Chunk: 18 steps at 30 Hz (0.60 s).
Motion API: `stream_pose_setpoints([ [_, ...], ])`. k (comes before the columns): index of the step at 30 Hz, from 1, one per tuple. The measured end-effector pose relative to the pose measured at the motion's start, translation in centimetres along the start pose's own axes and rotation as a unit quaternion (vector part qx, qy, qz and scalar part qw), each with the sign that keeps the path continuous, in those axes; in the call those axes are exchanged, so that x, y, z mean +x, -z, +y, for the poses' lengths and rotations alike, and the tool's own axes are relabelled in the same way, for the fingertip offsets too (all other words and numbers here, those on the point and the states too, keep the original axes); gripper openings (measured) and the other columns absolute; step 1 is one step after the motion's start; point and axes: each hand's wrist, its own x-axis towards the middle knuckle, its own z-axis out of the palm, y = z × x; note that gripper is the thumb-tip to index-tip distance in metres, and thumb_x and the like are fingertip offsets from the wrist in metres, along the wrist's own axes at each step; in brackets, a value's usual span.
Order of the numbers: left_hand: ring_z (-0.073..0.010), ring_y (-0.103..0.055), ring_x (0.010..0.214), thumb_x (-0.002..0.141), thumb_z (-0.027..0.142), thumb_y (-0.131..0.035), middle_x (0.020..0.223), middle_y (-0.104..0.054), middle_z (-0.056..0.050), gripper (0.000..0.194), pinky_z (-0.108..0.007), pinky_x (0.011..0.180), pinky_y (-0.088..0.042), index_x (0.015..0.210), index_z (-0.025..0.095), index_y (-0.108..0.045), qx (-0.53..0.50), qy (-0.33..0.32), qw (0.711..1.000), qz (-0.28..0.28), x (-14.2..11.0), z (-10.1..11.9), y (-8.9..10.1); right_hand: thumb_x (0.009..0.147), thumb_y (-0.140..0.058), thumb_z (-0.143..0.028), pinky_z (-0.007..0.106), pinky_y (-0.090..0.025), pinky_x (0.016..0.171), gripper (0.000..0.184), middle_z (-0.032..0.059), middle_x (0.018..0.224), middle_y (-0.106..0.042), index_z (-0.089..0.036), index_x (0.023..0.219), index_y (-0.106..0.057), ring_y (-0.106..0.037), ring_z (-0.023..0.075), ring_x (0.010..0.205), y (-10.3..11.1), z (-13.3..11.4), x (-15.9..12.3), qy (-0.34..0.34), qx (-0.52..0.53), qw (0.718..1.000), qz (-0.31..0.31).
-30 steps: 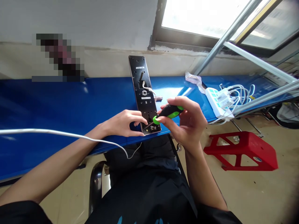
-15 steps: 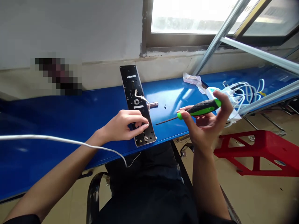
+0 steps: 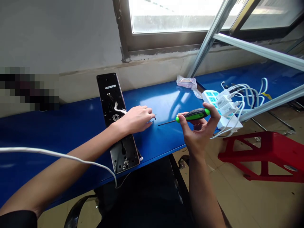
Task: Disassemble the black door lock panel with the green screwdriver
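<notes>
My left hand (image 3: 137,119) rests its curled fingertips on the blue table (image 3: 166,104), right beside several tiny black screws (image 3: 155,117). Whether the fingers pinch one, I cannot tell. My left forearm crosses a black door lock panel (image 3: 110,95) with a metal rim, hiding its middle. A short white wire (image 3: 119,109) sticks out of the panel. My right hand (image 3: 198,131) grips a screwdriver (image 3: 193,114) with a green and black handle. Its thin shaft points left, with the tip just above the tabletop, close to the screws.
A white power strip (image 3: 211,99) with plugged-in chargers and tangled white cables lies at the table's right end, beside a crumpled plastic bag (image 3: 186,83). Metal rails (image 3: 209,34) cross before a window. A red stool (image 3: 261,158) lies on the floor. A white cable (image 3: 59,155) runs over my left arm.
My left hand has moved off the lock panel, rightward to the tiny screws. The screwdriver has dropped lower in my right hand. The whole view has swung, shifting the panel left.
</notes>
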Motion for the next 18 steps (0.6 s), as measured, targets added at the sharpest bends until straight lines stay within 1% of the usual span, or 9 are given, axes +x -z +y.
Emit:
stream_pose_setpoints([
  [3, -0.0256, -0.067, 0.098, 0.101, 0.031, -0.059, 0.107, -0.072, -0.01, 0.034, -0.034, 0.078, -0.05, 0.131, 0.02, -0.071, 0.01, -0.002, 1.0, -0.027, 0.7, 0.0, -0.2, 0.082, -0.082, -0.013, 0.034, -0.068, 0.075, 0.065, 0.005, 0.127, -0.061, -0.029, 0.136, -0.051, -0.079, 0.0177, 0.085, -0.5, 0.4, 0.4, 0.001, -0.002, 1.0, -0.015],
  [6, -0.0276, -0.066, 0.101, 0.102, 0.033, -0.059, 0.108, -0.071, -0.01, 0.036, -0.036, 0.078, -0.049, 0.136, 0.025, -0.068, 0.014, -0.005, 0.999, -0.045, 0.9, -0.2, -0.3, 0.079, -0.084, -0.012, 0.032, -0.068, 0.074, 0.065, 0.0037, 0.128, -0.06, -0.028, 0.134, -0.052, -0.079, 0.0171, 0.084, -1.2, 0.7, 0.7, 0.013, 0.012, 1.0, -0.018],
  [10, -0.0286, -0.065, 0.101, 0.102, 0.035, -0.06, 0.114, -0.07, -0.011, 0.036, -0.038, 0.079, -0.048, 0.135, 0.027, -0.07, 0.008, -0.002, 0.999, -0.047, 0.9, -0.4, -0.6, 0.08, -0.085, -0.016, 0.032, -0.068, 0.075, 0.064, 0.0038, 0.129, -0.06, -0.028, 0.133, -0.052, -0.079, 0.0168, 0.084, -1.9, 1.2, 0.9, 0.019, 0.015, 1.0, -0.012],
  [13, -0.0286, -0.064, 0.1, 0.102, 0.035, -0.06, 0.116, -0.07, -0.012, 0.035, -0.038, 0.079, -0.048, 0.134, 0.027, -0.071, 0.002, -0.002, 0.999, -0.042, 0.9, -0.6, -0.9, 0.082, -0.083, -0.019, 0.033, -0.069, 0.074, 0.061, 0.0043, 0.129, -0.06, -0.029, 0.133, -0.05, -0.079, 0.0169, 0.085, -2.1, 1.6, 1.0, 0.03, 0.008, 0.999, -0.017],
  [16, -0.029, -0.064, 0.101, 0.101, 0.034, -0.061, 0.114, -0.07, -0.012, 0.034, -0.038, 0.078, -0.047, 0.131, 0.024, -0.073, 0.002, -0.001, 0.999, -0.038, 0.9, -0.6, -0.9, 0.083, -0.083, -0.02, 0.033, -0.069, 0.074, 0.061, 0.0044, 0.13, -0.059, -0.029, 0.134, -0.05, -0.079, 0.0168, 0.086, -2.2, 1.8, 1.0, 0.04, 0.005, 0.999, -0.028],
  [18, -0.0293, -0.063, 0.102, 0.101, 0.034, -0.062, 0.11, -0.071, -0.012, 0.031, -0.038, 0.078, -0.047, 0.126, 0.022, -0.075, 0.002, 0.003, 0.999, -0.039, 0.8, -0.5, -0.8, 0.081, -0.084, -0.018, 0.032, -0.069, 0.074, 0.064, 0.0042, 0.13, -0.058, -0.029, 0.135, -0.051, -0.079, 0.0165, 0.085, -2.2, 1.8, 1.0, 0.046, 0.007, 0.999, -0.024],
])
